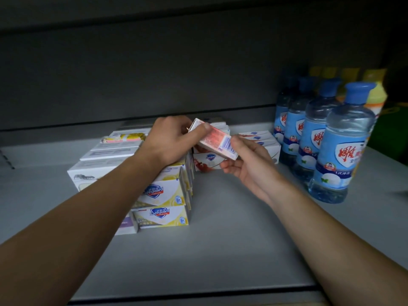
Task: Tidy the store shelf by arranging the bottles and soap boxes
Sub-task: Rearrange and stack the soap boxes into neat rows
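Note:
A red-and-white soap box [217,141] is tilted in the air above the middle of the shelf. My left hand [171,140] grips its upper left end, thumb on top. My right hand [247,161] touches its lower right end with the fingertips, palm up beneath it. Under the box a stack of red-and-white soap boxes [206,161] lies on the shelf. Yellow Safeguard soap boxes [162,203] are stacked at the front left, partly behind my left forearm. A row of clear bottles with blue caps [341,146] runs front to back at the right.
More white soap boxes [110,151] are piled at the back left, and a low stack [258,138] lies next to the bottles. Yellow-capped bottles [375,96] stand behind the blue ones. The grey shelf board [220,239] ends in a front lip. The upper shelf hangs low overhead.

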A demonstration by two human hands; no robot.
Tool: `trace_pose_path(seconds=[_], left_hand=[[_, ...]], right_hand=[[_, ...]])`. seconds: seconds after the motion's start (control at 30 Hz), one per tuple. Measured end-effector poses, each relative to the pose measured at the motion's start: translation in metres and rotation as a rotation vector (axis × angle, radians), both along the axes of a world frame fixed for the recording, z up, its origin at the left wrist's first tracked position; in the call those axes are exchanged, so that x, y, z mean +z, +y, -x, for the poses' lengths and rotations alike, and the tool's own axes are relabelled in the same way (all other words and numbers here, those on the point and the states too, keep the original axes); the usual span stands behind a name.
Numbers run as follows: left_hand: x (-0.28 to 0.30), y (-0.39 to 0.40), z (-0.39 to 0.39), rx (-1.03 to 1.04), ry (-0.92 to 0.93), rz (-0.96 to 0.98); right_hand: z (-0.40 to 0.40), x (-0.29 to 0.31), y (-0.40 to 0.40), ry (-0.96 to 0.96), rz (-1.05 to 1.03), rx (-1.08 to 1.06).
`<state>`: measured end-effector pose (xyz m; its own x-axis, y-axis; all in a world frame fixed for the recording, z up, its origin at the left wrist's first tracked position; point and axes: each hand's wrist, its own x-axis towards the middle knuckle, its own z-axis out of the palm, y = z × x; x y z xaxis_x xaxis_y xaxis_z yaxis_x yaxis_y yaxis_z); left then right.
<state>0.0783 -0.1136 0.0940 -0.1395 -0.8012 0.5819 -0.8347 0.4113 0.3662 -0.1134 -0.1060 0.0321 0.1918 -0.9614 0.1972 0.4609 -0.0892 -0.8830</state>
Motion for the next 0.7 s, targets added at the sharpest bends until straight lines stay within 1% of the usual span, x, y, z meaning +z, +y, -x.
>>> trace_pose_path(seconds=[0.07, 0.17, 0.23, 0.3, 0.4, 0.5, 0.6, 0.7], left_hand=[[0.000, 0.001, -0.001, -0.023, 0.034, 0.002], [0.001, 0.005, -0.003, -0.156, 0.088, -0.001], [0.000, 0.006, -0.003, -0.221, 0.056, -0.014], [-0.001, 0.006, -0.003, -0.239, 0.017, -0.032], [-0.002, 0.009, -0.001, -0.279, 0.036, -0.008], [-0.001, 0.010, 0.001, -0.222, 0.132, -0.030], [-0.001, 0.008, -0.001, -0.151, 0.113, -0.031], [0.000, 0.012, -0.001, -0.192, 0.090, 0.041]], right_hand=[[0.000, 0.002, 0.001, -0.062, -0.012, 0.037], [0.001, 0.004, 0.000, -0.098, -0.048, 0.046], [0.001, 0.003, -0.001, -0.087, -0.075, -0.008], [0.001, 0.001, -0.003, -0.063, -0.065, -0.055], [0.004, 0.001, -0.006, 0.037, 0.044, -0.203], [0.004, 0.004, -0.005, 0.186, 0.187, -0.385], [0.001, 0.002, -0.001, 0.272, 0.332, -0.399], [0.003, 0.001, -0.001, 0.299, 0.377, -0.378]])
